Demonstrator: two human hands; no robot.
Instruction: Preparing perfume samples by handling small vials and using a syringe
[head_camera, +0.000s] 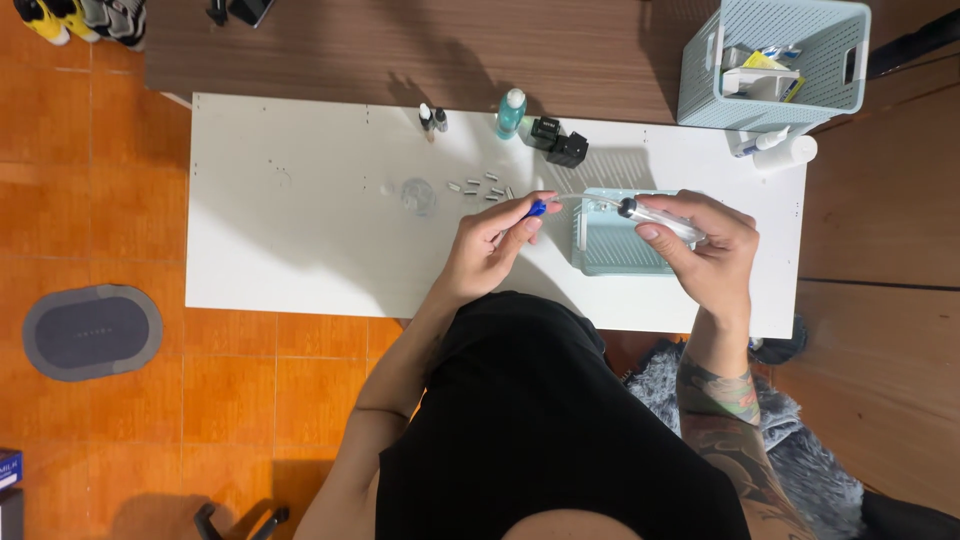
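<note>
Top-down view of a person seated at a white table; both hands raised just above the tabletop, close in front of the body; left hand pinched shut on a small blue-tipped tool, fingers curled around it, tip pointing right; right hand closed around a clear syringe with a dark plunger end, thumb and fingers wrapped over the barrel; a thin clear tube runs between the blue tip and the syringe; the two hands are apart, joined only by that tube; syringe sits over the right edge of a pale blue tray lying flat on the table, not touching it as far as can be told; just left of the tray, a scatter of small grey capsules on the tabletop, near the left hand; beside them a small clear round dish; along the far edge of the table: two little dropper bottles, a teal bottle, two black cubes touching each other; far right, a pale blue basket holding packets, standing on the brown surface; a white bottle lying on its side just below the basket; orange tiled floor with a grey oval mat to the left, well apart from the table; grey fluffy rug under the right arm.
</note>
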